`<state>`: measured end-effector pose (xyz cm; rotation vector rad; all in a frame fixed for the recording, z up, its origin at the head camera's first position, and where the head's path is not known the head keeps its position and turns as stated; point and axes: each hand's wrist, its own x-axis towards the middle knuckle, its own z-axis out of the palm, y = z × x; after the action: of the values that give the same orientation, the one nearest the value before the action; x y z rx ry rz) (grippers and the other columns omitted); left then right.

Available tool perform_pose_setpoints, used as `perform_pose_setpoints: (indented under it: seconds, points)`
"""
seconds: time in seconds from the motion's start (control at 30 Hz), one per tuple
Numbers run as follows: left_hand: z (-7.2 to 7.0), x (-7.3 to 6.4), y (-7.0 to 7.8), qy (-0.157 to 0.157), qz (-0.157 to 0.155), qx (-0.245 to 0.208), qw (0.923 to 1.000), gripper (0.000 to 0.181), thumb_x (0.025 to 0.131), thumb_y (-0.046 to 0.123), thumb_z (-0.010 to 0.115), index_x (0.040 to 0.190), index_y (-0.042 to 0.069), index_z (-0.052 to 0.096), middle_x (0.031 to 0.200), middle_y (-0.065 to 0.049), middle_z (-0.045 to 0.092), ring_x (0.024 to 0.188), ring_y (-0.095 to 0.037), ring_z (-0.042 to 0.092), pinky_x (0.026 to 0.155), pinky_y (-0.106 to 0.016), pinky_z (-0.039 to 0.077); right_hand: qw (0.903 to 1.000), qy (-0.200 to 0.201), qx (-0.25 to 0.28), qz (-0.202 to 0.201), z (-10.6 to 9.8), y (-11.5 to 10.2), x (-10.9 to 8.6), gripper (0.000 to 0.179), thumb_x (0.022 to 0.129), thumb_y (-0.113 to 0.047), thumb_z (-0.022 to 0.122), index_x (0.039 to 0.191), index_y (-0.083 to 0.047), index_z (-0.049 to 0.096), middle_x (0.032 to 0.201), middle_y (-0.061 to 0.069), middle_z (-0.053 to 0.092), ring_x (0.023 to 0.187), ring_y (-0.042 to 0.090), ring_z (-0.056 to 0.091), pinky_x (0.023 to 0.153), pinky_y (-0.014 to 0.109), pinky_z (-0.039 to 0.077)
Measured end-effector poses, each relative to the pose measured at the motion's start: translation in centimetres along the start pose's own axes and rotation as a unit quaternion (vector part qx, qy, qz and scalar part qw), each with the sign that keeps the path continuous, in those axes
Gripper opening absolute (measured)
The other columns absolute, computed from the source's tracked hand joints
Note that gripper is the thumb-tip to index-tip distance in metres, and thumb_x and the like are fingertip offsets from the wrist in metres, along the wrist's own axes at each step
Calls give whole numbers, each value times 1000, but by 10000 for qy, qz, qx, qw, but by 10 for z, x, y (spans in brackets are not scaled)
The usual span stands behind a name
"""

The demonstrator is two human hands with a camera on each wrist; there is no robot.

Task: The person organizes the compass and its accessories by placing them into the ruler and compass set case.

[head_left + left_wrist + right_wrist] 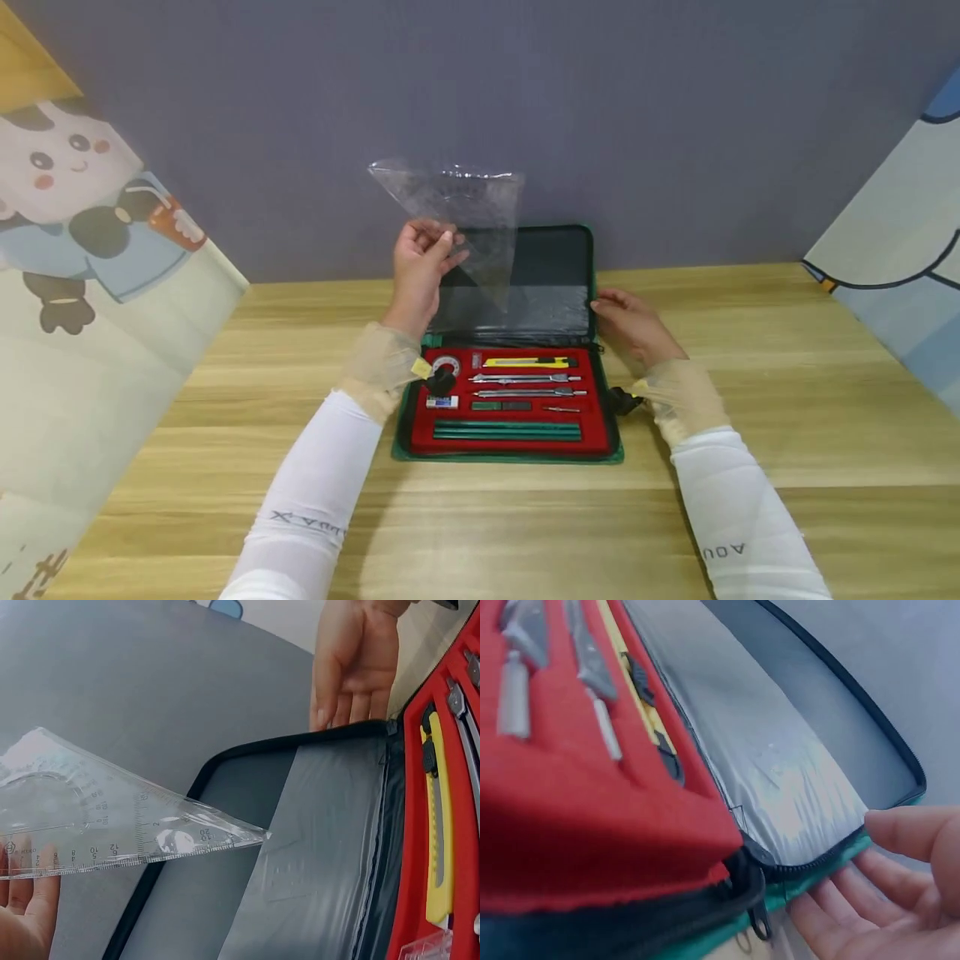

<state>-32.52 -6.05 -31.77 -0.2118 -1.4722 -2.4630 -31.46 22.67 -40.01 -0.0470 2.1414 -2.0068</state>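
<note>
A clear plastic set square, marked with scales and a round protractor cut-out, is raised above the case lid. My left hand pinches it along its left side, and its lower tip hangs in front of the lid's pocket. The green zip case lies spread out, its lid standing up at the back. At the lid's right edge, my right hand grips the rim, with the thumb on the inner side and the other fingers behind.
The red tray holds a yellow cutter, compasses, green pencils, an eraser and a tape roll. A clear pocket lines the lid. Behind the wooden table rises a grey wall.
</note>
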Motion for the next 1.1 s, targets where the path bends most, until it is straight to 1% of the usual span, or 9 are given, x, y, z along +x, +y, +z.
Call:
perform_pose_setpoints:
  seconds: [0.13,0.3,0.37,0.47,0.53,0.63,0.7,0.93,1.1]
  points:
    - [5,0,-4,-38,64,-21,10000,22,91,-10,50,89,11,46,86,-3,59,77,-15,63,66,-28,56,9986,-148,478,169,2,1,3,47,99,-12,45,141,4,31,100,-10,55,88,4,56,81,19,48]
    - [10,1,-6,-73,224,-30,9997,22,91,-9,51,90,12,46,86,-3,59,76,-15,63,66,-28,55,9957,91,851,366,4,-4,2,33,98,-17,49,128,-5,43,90,-11,60,80,3,57,70,19,49]
    - [12,2,-7,-67,353,0,9994,22,91,-10,51,90,12,46,85,-3,59,75,-14,63,66,-28,55,9956,208,833,384,6,-6,3,35,98,-19,51,128,-4,44,90,-11,60,78,2,57,69,19,49]
    - [14,3,-9,-44,634,-12,9980,24,90,-12,50,88,11,46,83,-3,58,73,-13,62,65,-27,54,9972,335,620,261,9,-7,4,44,96,-23,54,133,-1,42,95,-10,57,79,2,57,71,18,49]
    - [15,4,-10,-92,848,-43,9963,25,90,-14,50,88,11,46,83,-3,58,73,-13,61,65,-26,54,9980,348,529,76,10,-6,3,44,95,-24,56,132,-2,44,97,-9,56,80,2,57,71,18,50]
    - [17,4,-11,-213,1125,-102,9934,25,89,-15,50,89,10,46,84,-3,57,75,-14,61,66,-26,54,9952,310,895,-257,11,-2,4,32,92,-24,63,118,-7,55,96,-7,56,79,4,57,68,18,50]
    - [18,4,-12,-301,1248,-92,9917,25,89,-15,50,90,11,46,86,-3,58,76,-14,62,69,-27,54,9935,340,1017,-382,11,0,4,25,90,-24,64,110,-10,57,94,-7,57,78,4,56,66,18,50]
    - [21,2,-14,-470,1399,106,9890,23,90,-12,50,92,11,47,88,-3,59,80,-15,63,73,-30,54,9937,773,798,-143,16,-5,2,19,96,-18,54,111,-8,52,91,-9,55,76,1,53,64,16,48]
    - [21,3,-14,-686,1607,168,9845,21,91,-10,51,92,11,48,88,-3,59,81,-15,62,73,-29,54,9919,743,999,-242,19,-9,2,7,96,-12,52,102,-9,52,83,-10,57,73,2,53,62,16,47]
